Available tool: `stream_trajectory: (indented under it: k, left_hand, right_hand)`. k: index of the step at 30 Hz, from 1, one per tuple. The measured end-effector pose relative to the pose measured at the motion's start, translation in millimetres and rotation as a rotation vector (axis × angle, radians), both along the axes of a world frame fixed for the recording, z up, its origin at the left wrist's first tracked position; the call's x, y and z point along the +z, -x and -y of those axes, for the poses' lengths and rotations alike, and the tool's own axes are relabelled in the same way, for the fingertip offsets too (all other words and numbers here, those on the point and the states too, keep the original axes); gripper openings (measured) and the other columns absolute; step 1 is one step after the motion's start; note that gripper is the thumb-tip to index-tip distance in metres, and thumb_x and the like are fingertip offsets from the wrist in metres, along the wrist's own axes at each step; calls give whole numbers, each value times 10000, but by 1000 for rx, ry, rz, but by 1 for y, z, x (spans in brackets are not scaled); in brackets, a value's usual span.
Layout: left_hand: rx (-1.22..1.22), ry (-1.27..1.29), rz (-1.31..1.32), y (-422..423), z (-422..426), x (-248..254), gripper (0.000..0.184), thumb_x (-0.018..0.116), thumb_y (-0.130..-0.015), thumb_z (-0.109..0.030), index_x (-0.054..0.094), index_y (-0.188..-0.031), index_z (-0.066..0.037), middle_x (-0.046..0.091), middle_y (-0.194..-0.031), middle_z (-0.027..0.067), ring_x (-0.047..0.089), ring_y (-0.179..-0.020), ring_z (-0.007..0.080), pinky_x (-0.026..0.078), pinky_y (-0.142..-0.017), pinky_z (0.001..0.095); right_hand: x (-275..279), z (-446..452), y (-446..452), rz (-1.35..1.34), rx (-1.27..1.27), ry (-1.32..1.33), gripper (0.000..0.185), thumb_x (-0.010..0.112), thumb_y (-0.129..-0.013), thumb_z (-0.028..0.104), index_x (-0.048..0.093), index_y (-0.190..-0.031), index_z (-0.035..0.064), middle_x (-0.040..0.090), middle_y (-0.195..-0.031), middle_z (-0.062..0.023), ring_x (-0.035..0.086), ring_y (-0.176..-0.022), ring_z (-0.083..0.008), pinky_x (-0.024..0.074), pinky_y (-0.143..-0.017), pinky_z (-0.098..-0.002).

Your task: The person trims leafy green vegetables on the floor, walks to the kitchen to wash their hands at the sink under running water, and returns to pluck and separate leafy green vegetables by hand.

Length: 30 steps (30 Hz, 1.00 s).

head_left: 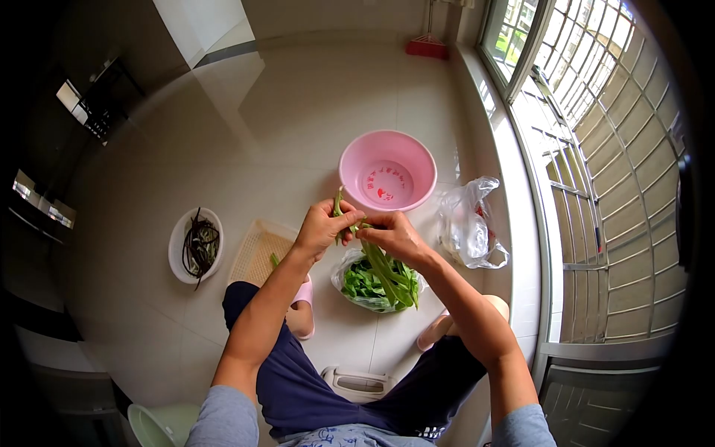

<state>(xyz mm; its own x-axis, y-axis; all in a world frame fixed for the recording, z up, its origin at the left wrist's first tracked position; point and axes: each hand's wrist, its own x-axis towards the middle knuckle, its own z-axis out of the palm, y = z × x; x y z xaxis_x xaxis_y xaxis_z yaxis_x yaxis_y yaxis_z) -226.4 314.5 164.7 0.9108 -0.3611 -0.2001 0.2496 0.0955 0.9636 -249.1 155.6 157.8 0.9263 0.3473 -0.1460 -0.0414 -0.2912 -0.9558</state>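
My left hand (328, 228) pinches the pale stem end of a long leafy green (382, 267). Close beside it, my right hand (396, 238) is closed on the same leafy green, whose long leaves hang down below the fingers. Under the hands, a clear plastic bag (375, 304) on the floor holds a heap of green leaves (365, 279). Just beyond the hands stands a pink basin (421, 162) with red print on its bottom. A beige woven basket (257, 249), with a bit of green at its edge, lies left of my left hand.
A white bowl (174, 261) with dark, long strands sits on the floor at left. To the right, a white plastic bag (465, 227) rests by the window ledge. Near my feet is a white stool (359, 381); a pale green bin (153, 425) stands lower left. A red broom (427, 48) leans far back.
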Motion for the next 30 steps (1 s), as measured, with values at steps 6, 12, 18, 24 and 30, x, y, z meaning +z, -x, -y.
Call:
stream_trajectory:
  k: [6,12,18,24,30]
  left_hand:
    - [93,167,108,0,5,1,82,570,-738,-90,524,-764,-27,536,-618,43,500,-483,101,409,-423,208]
    - [143,242,69,-3,-2,1,90,566,-743,-102,526,-780,-29,538,-645,57,505,-501,114,419,-446,217]
    - [79,116,-261,-11,-12,-33,242,442,-823,-227,496,-802,8,539,-707,108,530,-571,159,467,-498,258]
    - [72,121,-463,-37,22,-88,230,383,-841,-176,446,-850,45,520,-762,146,538,-620,201,489,-552,291]
    - [-97,1,-538,-34,124,-114,232,365,-843,-174,447,-825,43,515,-717,148,544,-566,211,503,-491,301]
  right_hand:
    - [4,-5,-2,-341,-151,-630,106,541,-739,133,558,-759,30,489,-585,20,349,-436,-37,239,-395,-162]
    - [4,9,-11,-339,-252,-729,92,531,-745,99,541,-770,11,439,-556,12,349,-438,-52,242,-394,-170]
    - [29,76,-5,-184,-547,-772,113,489,-771,83,514,-812,-19,452,-602,-9,350,-436,-37,242,-359,-152]
    - [31,131,5,-68,-641,-800,133,509,-765,112,526,-817,-10,472,-645,-4,371,-490,-38,251,-386,-139]
    - [46,178,22,61,-793,-957,142,498,-769,102,510,-847,-16,468,-663,-19,376,-504,-47,271,-400,-159]
